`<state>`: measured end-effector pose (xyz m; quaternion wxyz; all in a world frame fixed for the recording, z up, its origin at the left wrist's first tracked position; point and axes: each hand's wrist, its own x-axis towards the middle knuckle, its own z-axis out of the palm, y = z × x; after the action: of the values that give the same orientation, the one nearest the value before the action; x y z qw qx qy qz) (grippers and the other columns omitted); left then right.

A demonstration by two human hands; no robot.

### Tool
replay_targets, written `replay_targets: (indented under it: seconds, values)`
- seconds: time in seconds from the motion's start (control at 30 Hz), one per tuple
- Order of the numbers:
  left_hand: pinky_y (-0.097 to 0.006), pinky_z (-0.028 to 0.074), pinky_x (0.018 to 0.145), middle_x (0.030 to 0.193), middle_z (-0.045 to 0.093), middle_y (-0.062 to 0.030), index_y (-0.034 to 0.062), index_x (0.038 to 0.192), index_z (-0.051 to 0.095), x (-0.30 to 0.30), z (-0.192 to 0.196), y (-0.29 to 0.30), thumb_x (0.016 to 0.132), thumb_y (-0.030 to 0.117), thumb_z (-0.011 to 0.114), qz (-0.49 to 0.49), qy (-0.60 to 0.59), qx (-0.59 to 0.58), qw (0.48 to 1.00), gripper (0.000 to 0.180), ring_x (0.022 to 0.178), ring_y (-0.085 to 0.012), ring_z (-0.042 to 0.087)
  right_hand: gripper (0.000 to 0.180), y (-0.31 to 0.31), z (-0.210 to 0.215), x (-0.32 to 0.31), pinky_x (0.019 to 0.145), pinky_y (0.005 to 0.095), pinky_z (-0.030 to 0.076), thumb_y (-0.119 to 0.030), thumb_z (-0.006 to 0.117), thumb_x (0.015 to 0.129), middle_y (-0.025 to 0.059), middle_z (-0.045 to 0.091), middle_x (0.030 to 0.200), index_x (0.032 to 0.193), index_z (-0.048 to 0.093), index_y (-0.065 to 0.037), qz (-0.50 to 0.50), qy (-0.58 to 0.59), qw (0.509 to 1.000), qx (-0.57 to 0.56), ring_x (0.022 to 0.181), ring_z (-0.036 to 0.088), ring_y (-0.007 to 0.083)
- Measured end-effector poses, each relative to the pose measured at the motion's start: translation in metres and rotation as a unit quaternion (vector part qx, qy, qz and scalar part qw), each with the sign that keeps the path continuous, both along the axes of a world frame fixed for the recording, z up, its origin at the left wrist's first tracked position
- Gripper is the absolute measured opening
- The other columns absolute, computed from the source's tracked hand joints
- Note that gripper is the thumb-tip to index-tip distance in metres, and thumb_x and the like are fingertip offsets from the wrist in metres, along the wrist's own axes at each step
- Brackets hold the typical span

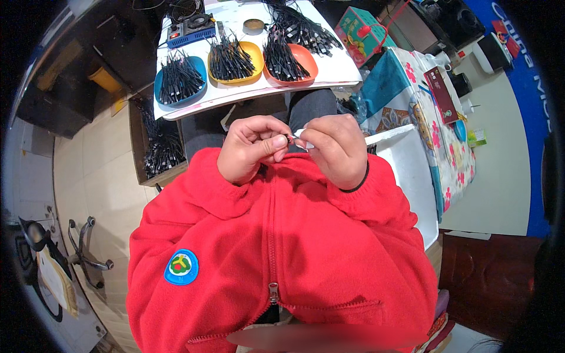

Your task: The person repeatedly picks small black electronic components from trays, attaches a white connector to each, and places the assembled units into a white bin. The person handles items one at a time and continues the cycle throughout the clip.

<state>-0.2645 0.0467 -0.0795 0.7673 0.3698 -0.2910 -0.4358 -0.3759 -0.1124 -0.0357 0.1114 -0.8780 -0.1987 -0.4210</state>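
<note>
Red jacket: I see a red zip jacket (pixel 276 253) filling the low half of my view, with a round badge (pixel 181 267) on one side.
Left hand: my left hand (pixel 252 148) is up by the chest, fingers curled shut, thumb and first finger pinching a tiny metal piece (pixel 289 138).
Right hand: my right hand (pixel 334 148) is just beside it, fingers curled shut too, pinching a small white piece (pixel 303 137) at its tip.
Where the small piece is: it sits between the two hands, right where the fingertips meet, above the jacket zip and well apart from the table.
Which way it points: the white piece looks like it lies sideways, its long way going left to right, with one end toward the left hand. It is too small for me to be sure.
Step now: I think the two little pieces are being joined or pulled at the fingertips.
Next move: I think it needs a steady pinch from both hands and a small, careful push or twist, so nothing slips.
Table: a white table (pixel 341 69) is in front, past the knees.
Bowls: a blue bowl (pixel 180 80), a yellow bowl (pixel 235 61) and an orange bowl (pixel 291 62) stand in a row, each full of thin black sticks.
More sticks: a loose pile of black sticks (pixel 303 26) lies behind the bowls, and a brown box (pixel 158 146) by the left knee holds more.
</note>
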Motion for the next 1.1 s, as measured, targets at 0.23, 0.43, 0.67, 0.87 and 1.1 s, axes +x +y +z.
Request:
replay_targets:
  seconds: [0.23, 0.43, 0.67, 0.87, 1.1]
  values:
    - [-0.022, 0.043, 0.057, 0.076, 0.062, -0.0050, -0.0038, 0.093, 0.064, -0.004, 0.004, 0.003, 0.087, 0.004, 0.061, 0.071, -0.256, 0.015, 0.964, 0.010, 0.063, -0.0085, 0.054, 0.011, 0.000, 0.001, -0.013, 0.065, 0.0263, 0.045, -0.006, 0.064, 0.082, 0.0070, 0.060, 0.085, 0.091, 0.059, -0.001, 0.086, 0.342, 0.829, 0.435, 0.075, 0.058, 0.0160]
    - [-0.020, 0.031, 0.045, 0.069, 0.057, -0.0066, -0.0035, 0.092, 0.061, -0.002, 0.001, 0.003, 0.087, 0.009, 0.061, -0.064, 0.053, -0.035, 0.996, 0.013, 0.055, -0.0068, 0.045, 0.011, -0.010, 0.002, -0.008, 0.074, 0.0247, 0.047, -0.006, 0.062, 0.087, 0.0051, 0.061, 0.091, 0.094, 0.061, 0.003, 0.174, 0.369, 0.780, 0.474, 0.081, 0.057, 0.0110]
    - [-0.019, 0.022, 0.045, 0.068, 0.052, -0.0056, 0.0019, 0.104, 0.060, -0.002, -0.008, 0.001, 0.093, 0.006, 0.051, -0.243, 0.266, -0.092, 0.929, 0.015, 0.048, -0.0032, 0.028, 0.027, -0.009, 0.007, 0.006, 0.065, 0.0309, 0.048, 0.002, 0.072, 0.065, 0.0083, 0.060, 0.087, 0.089, 0.063, -0.004, 0.155, 0.092, 0.968, 0.175, 0.075, 0.059, 0.0230]
    - [-0.019, 0.024, 0.045, 0.067, 0.053, -0.0052, 0.0002, 0.103, 0.060, -0.003, -0.005, 0.002, 0.092, 0.006, 0.052, -0.246, 0.249, -0.078, 0.934, 0.014, 0.049, -0.0032, 0.032, 0.026, 0.000, -0.001, 0.006, 0.063, 0.0306, 0.047, 0.000, 0.070, 0.064, 0.0089, 0.059, 0.084, 0.088, 0.060, -0.003, 0.146, 0.039, 0.978, 0.145, 0.071, 0.058, 0.0230]
    - [-0.019, 0.039, 0.054, 0.078, 0.061, -0.0068, -0.0050, 0.099, 0.064, -0.001, 0.014, 0.011, 0.088, 0.002, 0.059, -0.032, -0.059, -0.014, 0.998, 0.014, 0.063, -0.0078, 0.053, 0.015, 0.007, -0.021, 0.009, 0.071, 0.0287, 0.044, -0.009, 0.067, 0.078, 0.0086, 0.059, 0.085, 0.087, 0.058, -0.001, 0.206, 0.140, 0.873, 0.419, 0.077, 0.056, 0.0199]
